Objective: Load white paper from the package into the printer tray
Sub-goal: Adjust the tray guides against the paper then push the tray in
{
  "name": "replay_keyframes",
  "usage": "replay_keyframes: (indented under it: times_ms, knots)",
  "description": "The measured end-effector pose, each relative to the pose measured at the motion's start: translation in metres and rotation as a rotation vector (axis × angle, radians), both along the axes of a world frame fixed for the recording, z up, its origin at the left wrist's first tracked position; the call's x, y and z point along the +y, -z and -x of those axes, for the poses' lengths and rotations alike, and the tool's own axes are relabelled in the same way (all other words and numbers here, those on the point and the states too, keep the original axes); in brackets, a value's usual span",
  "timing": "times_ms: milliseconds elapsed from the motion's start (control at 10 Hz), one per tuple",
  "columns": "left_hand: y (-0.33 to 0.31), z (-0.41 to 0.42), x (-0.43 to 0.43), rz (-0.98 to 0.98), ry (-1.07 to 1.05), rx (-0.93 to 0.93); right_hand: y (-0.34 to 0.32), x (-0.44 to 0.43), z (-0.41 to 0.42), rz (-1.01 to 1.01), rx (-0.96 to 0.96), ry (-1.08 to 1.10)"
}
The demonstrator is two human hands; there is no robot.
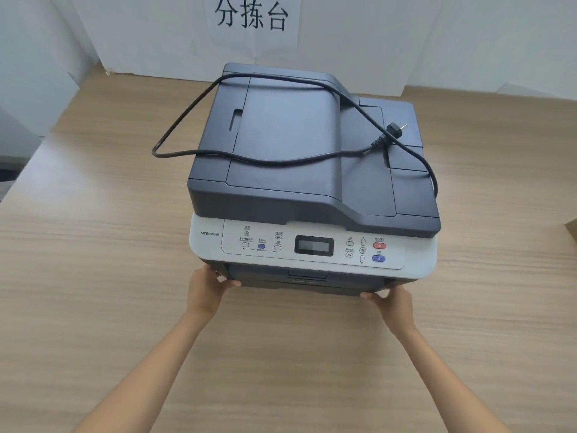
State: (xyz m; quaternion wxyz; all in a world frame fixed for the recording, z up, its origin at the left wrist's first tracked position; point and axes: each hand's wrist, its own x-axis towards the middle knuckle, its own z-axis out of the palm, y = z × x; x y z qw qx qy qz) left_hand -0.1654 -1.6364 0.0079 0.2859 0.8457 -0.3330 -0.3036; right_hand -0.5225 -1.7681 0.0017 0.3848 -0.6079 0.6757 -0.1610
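Observation:
A grey and white printer (pixel 312 170) stands in the middle of a wooden table (pixel 93 276). Its dark paper tray (pixel 306 282) sits closed at the bottom front, under the white control panel (pixel 312 245). My left hand (pixel 207 285) grips the tray's lower left front corner. My right hand (pixel 390 303) grips the lower right front corner. A black power cord (pixel 237 157) with its plug (pixel 395 128) lies looped over the printer's lid. No paper package is recognisable in view.
A white sheet with black characters (pixel 251 14) hangs on the white wall behind the printer. A brown corner of some object (pixel 572 228) pokes in at the right edge. The table's left edge runs diagonally at the far left.

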Motion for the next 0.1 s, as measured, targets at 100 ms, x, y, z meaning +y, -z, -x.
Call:
replay_keyframes:
  times_ms: [100]
  knots:
    - [-0.0049,0.0085,0.0015,-0.267,0.096,0.01,-0.0089,0.0024,0.0004,-0.137,0.048,-0.093]
